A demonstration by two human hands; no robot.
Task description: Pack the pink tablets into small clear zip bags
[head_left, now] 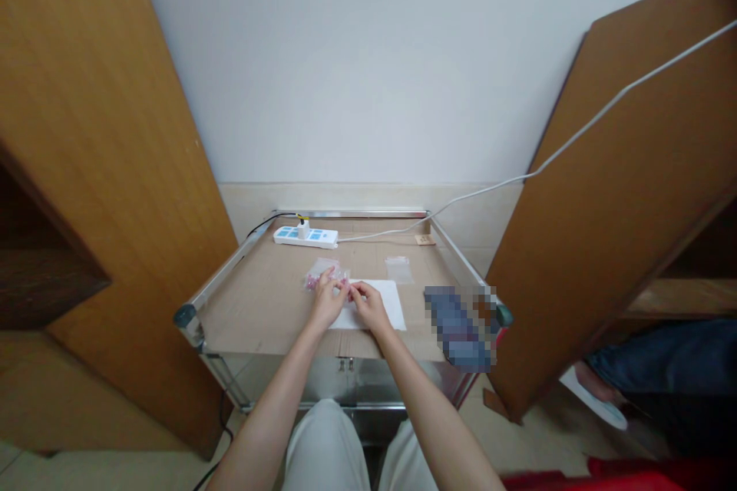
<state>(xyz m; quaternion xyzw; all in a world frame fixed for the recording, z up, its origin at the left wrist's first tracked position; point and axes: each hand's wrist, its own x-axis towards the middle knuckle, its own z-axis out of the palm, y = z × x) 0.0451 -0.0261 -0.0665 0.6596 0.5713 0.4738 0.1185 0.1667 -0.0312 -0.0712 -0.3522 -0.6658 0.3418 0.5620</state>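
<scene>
Beside the white paper sheet (385, 305), the left hand (328, 301) and right hand (368, 307) are pinching a clear bag (318, 270) of pink pieces (314, 284), which could spill if their grip slips.

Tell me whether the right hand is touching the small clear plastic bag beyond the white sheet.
Apart. The head view shows the right hand over the white sheet, clearly short of the small clear plastic bag.
</scene>
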